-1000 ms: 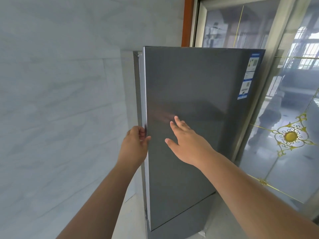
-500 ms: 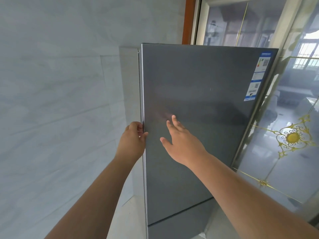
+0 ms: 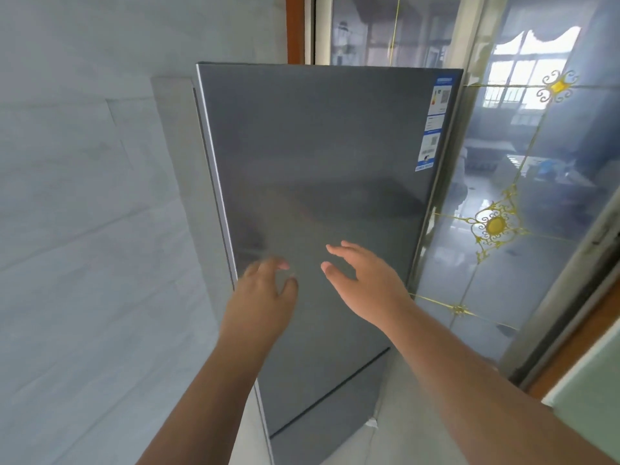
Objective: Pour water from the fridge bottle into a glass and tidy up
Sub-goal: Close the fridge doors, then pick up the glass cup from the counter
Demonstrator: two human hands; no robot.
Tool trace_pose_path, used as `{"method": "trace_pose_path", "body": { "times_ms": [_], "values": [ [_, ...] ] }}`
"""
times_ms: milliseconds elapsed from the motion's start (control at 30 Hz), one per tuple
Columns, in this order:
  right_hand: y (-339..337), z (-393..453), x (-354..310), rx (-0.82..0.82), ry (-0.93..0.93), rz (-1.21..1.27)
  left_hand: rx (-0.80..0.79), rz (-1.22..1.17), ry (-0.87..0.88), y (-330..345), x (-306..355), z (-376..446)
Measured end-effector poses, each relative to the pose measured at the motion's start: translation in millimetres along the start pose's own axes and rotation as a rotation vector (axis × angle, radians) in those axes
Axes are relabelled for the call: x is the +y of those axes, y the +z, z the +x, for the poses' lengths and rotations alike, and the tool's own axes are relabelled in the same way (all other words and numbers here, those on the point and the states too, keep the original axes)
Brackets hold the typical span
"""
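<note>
A tall grey fridge [image 3: 318,156] stands in front of me with its upper door closed against the body. My left hand [image 3: 263,297] hovers in front of the door near its left edge, fingers loosely spread and holding nothing. My right hand [image 3: 364,280] is beside it to the right, fingers straight and relaxed, close to the door face; I cannot tell whether it touches. The bottle and the glass are out of sight.
A pale tiled wall [image 3: 84,213] runs close along the fridge's left side. A glass sliding door with gold ornaments [image 3: 496,226] stands right of the fridge. Labels [image 3: 436,122] are stuck on the fridge door's upper right corner.
My left hand has let go of the door's left edge and moved right, in front of the door face. The door no longer stands ajar. My right hand shifted slightly right.
</note>
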State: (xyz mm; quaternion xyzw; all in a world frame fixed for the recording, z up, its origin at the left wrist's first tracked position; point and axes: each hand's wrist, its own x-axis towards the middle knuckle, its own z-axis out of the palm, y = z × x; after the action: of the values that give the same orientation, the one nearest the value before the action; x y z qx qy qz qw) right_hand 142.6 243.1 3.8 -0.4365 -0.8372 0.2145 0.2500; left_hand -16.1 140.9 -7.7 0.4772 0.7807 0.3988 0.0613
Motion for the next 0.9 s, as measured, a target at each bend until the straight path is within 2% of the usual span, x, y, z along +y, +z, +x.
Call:
{"method": "trace_pose_path", "body": {
  "times_ms": [133, 233, 433, 567, 667, 800, 900],
  "values": [
    [-28, -41, 44, 0.074, 0.246, 0.024, -0.233, 0.018, 0.112, 34, 30, 4],
    [-54, -88, 83, 0.167, 0.435, -0.047, -0.412, 0.008, 0.211, 79, 57, -2],
    [-119, -209, 150, 0.317, 0.809, -0.310, -0.669, 0.045, 0.572, 178, 138, -52],
    [-156, -282, 184, 0.394, 1.011, -0.385, -0.776, 0.087, 0.783, 229, 194, -93],
    [-172, -325, 213, 0.429, 1.133, -0.374, -0.854, 0.119, 0.872, 264, 227, -121],
    [-184, -354, 271, 0.450, 1.236, -0.303, -0.918, 0.173, 0.934, 312, 262, -139],
    [-200, -352, 319, 0.469, 1.248, -0.216, -0.946, 0.197, 0.925, 345, 290, -137]
  ]
}}
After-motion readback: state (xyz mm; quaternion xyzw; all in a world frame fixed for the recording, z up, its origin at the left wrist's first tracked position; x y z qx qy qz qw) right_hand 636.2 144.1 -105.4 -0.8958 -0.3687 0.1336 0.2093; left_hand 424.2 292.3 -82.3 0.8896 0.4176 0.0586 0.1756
